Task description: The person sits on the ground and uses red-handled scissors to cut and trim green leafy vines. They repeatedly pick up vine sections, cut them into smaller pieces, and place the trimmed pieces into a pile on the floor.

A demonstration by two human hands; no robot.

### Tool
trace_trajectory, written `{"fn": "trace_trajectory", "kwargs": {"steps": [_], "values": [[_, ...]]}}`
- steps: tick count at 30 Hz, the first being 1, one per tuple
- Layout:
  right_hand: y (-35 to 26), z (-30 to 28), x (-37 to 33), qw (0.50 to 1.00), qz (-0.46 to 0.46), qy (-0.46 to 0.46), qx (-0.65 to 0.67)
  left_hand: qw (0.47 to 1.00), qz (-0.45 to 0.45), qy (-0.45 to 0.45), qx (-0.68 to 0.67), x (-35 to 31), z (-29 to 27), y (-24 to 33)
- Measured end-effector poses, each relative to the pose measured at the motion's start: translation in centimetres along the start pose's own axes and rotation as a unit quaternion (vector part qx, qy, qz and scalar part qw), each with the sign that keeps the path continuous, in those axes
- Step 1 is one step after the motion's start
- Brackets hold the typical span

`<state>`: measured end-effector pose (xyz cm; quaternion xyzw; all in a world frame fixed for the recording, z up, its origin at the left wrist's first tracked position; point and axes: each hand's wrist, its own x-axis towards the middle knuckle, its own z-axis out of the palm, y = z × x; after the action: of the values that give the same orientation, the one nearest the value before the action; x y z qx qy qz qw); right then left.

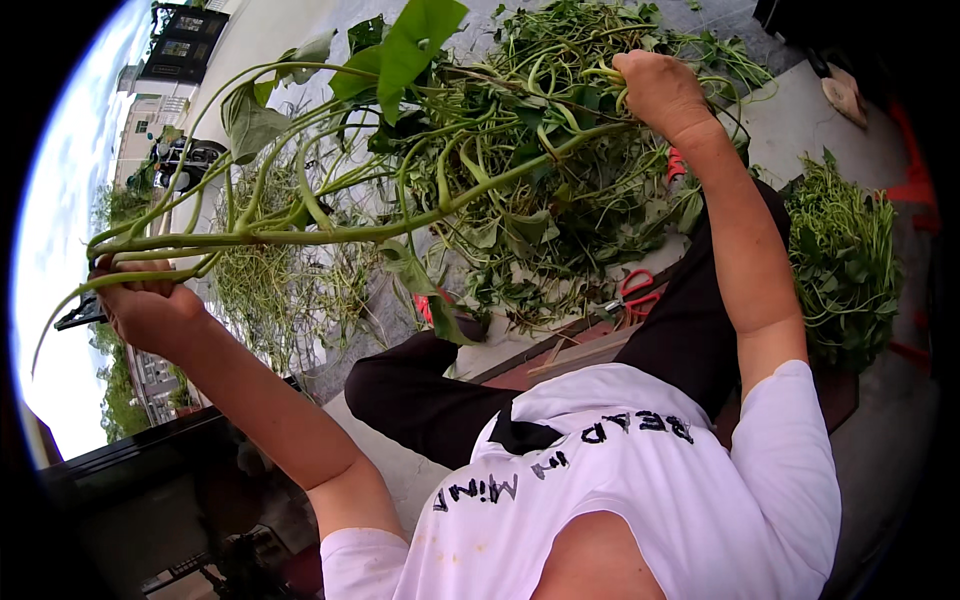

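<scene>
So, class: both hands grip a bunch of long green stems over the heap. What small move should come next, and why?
Probably draw the bunch clear of the pile of greens: the left hand holds the stem ends, while the right hand grips where the leafy ends tangle with the pile.

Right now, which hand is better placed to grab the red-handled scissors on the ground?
Right, probably. The right hand grips leafy stems above the pile, on the same side as the red-handled scissors. The left hand clutches the stem bundle far to the other side.
</scene>
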<state>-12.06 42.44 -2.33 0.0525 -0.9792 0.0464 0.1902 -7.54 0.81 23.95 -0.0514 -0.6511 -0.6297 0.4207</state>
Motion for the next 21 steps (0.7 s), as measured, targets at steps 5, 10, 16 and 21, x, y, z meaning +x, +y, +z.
{"fn": "trace_trajectory", "kwargs": {"steps": [5, 10, 16, 21], "values": [[0.2, 0.4, -1.0, 1.000, 0.001, -0.009, 0.021, 0.761, -0.180, -0.447, 0.435, -14.4, -3.2, -13.5], [-1.0, 0.1, -0.9, 0.999, -0.013, -0.022, 0.045, 0.847, -0.191, -0.376, 0.324, -11.6, -1.3, -10.4], [-6.7, -0.4, -0.8, 0.880, -0.143, -0.261, 0.369, 0.941, -0.162, -0.259, 0.150, -9.2, 1.5, -4.7], [-8.9, -1.6, -2.5, 0.763, -0.218, -0.331, 0.511, 0.970, -0.156, -0.187, -0.017, -4.3, -0.2, -1.8]]}}
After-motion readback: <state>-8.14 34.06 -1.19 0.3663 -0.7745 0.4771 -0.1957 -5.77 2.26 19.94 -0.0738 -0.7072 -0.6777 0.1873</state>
